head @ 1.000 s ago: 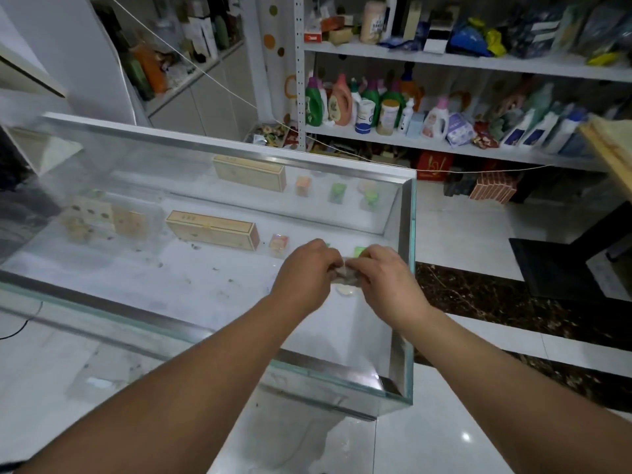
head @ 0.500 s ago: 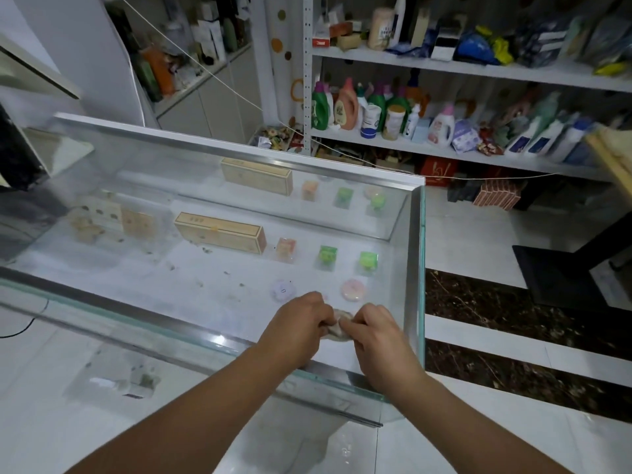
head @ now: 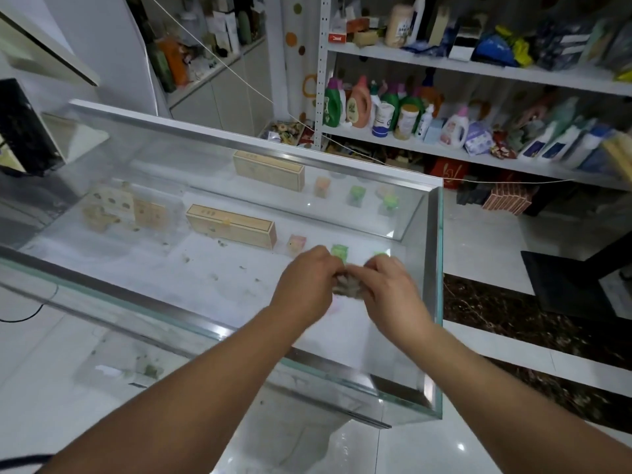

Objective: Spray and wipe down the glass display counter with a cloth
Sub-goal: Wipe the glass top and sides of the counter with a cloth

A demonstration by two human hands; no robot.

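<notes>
The glass display counter runs from the left to the middle of the view, its top pane framed in metal. Near the counter's right end a small crumpled greyish cloth lies bunched on the glass. My left hand grips it from the left and my right hand grips it from the right, fingers curled in, both hands blurred by motion. Most of the cloth is hidden between the hands. No spray bottle is in view.
Under the glass lie a long wooden box, small pink and green packets and pale blocks. Shelves of detergent bottles stand behind. A dark box stands at the far left. The floor lies to the right.
Both hands, holding the cloth, slid back toward me along the glass, then pushed away again toward the far side, now covering the round items seen half a second ago.
</notes>
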